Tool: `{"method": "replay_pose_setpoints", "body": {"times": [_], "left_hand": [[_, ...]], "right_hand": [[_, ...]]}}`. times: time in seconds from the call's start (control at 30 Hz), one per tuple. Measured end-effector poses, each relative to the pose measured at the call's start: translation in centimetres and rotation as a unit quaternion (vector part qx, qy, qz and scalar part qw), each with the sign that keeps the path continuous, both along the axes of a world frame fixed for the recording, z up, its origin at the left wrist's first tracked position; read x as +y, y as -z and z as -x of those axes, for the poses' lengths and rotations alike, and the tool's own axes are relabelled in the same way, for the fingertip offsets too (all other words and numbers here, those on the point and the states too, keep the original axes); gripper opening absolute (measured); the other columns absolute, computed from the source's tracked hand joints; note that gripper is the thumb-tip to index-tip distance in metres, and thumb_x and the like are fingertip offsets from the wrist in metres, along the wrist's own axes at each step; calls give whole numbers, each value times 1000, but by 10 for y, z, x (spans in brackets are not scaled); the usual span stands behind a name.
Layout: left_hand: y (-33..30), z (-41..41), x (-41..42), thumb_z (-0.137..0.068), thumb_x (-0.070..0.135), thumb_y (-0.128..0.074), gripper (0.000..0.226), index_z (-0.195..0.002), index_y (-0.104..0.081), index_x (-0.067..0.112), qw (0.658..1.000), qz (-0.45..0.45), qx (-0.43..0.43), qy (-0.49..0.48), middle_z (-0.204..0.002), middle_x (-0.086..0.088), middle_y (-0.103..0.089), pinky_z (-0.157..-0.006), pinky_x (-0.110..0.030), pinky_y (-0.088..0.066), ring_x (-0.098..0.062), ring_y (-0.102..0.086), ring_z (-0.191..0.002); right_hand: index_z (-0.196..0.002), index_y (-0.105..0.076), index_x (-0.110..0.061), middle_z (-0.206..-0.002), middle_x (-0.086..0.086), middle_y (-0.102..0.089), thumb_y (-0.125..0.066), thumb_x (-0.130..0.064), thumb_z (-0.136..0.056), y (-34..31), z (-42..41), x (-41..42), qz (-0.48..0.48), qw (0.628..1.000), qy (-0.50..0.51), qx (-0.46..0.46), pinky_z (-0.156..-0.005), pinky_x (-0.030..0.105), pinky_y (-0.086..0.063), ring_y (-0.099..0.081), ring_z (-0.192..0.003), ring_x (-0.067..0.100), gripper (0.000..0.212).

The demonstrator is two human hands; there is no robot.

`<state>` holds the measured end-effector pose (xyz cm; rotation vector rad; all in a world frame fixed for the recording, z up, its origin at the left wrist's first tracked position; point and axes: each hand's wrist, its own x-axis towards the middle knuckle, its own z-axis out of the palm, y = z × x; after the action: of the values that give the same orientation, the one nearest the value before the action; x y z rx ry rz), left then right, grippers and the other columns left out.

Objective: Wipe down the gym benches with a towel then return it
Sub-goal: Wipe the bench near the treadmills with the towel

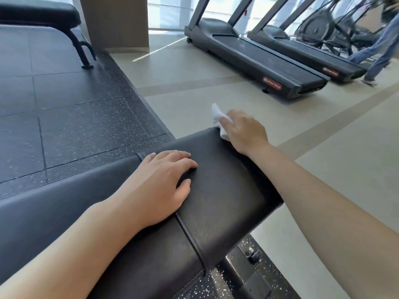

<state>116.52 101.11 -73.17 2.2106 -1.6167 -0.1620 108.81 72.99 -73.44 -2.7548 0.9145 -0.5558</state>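
Note:
A black padded gym bench (222, 190) runs from the lower left up to the middle of the head view. My left hand (159, 184) rests palm down on its top, fingers relaxed. At the bench's far right corner my right hand (244, 131) grips a small white towel (218, 117) and presses it against the pad's edge. Part of the towel sticks out beyond my fingers; the rest is hidden under the hand.
A second black bench (38, 14) stands at the top left on the dark rubber mat (64, 108). Two treadmills (254, 59) line the beige floor at the upper right. A person in jeans (380, 50) walks at the far right. The bench's base (252, 257) shows below the pad.

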Motion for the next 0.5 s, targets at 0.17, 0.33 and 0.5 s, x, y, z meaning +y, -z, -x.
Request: {"method": "replay_pose_setpoints", "body": {"times": [0.17, 0.33, 0.5], "left_hand": [[1, 1, 1, -101, 40, -47, 41, -142, -51, 40, 1000, -3, -4, -2, -158, 20, -39, -122, -36, -23, -6, -29, -149], [1, 1, -1, -99, 41, -46, 40, -139, -51, 41, 1000, -2, -8, -7, -155, 20, -39, -120, -37, -25, -7, -31, -146], [1, -1, -1, -98, 42, -47, 41, -139, -51, 42, 1000, 0, -10, -5, -154, 21, -41, -119, -37, -26, -7, -33, -144]], "right_hand": [[-97, -51, -27, -83, -10, -51, -47, -60, -92, 1, 43, 1, -2, 998, -67, 3, -60, 36, -30, -49, -76, 20, 33], [-94, -57, -14, -87, 6, -58, -59, -42, -98, -12, 23, -29, -71, 996, 60, -1, -69, 37, -35, -57, -89, 35, 28], [-80, -50, -25, -74, -8, -52, -59, -44, -96, -16, -2, 50, -38, 992, -84, -81, -60, 35, -35, -48, -68, 14, 26]]}}
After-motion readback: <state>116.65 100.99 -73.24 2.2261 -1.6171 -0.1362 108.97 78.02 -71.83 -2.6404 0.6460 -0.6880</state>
